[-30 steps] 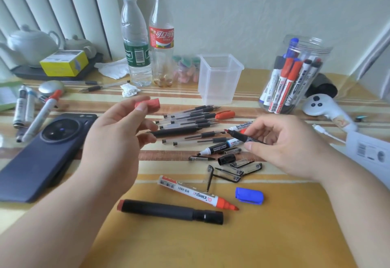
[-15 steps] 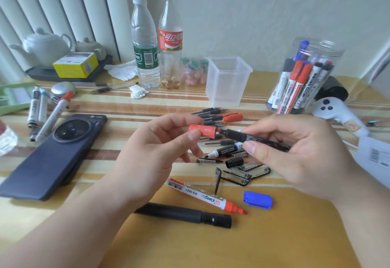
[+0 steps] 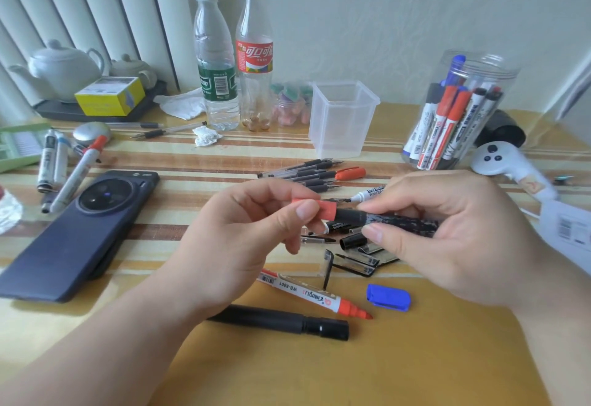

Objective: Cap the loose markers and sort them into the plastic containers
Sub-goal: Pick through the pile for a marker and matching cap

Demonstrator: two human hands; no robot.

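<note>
My left hand [image 3: 230, 245] pinches a red cap [image 3: 326, 208] that sits on the tip of a black marker [image 3: 393, 220]. My right hand [image 3: 447, 236] grips that marker's barrel above the table. Below my hands lie an uncapped red-tipped white marker [image 3: 307, 292], a long black marker [image 3: 281, 322] and a loose blue cap [image 3: 388, 296]. A loose black cap [image 3: 351, 240] and clear pen caps [image 3: 355, 264] lie under my hands. At the back stands an empty square plastic cup [image 3: 343, 117]. A round clear jar [image 3: 460, 111] at the right holds several capped markers.
A row of black pens and an orange cap [image 3: 350, 173] lies behind my hands. A dark phone [image 3: 80, 232] lies at the left, beside loose markers [image 3: 73, 175]. Two bottles [image 3: 236, 63], a teapot [image 3: 60, 69], a yellow box [image 3: 110, 95] and a white controller [image 3: 508, 165] ring the table.
My left hand brought the red cap from the upper left to the marker's tip. Both hands met and the cap now sits on the marker.
</note>
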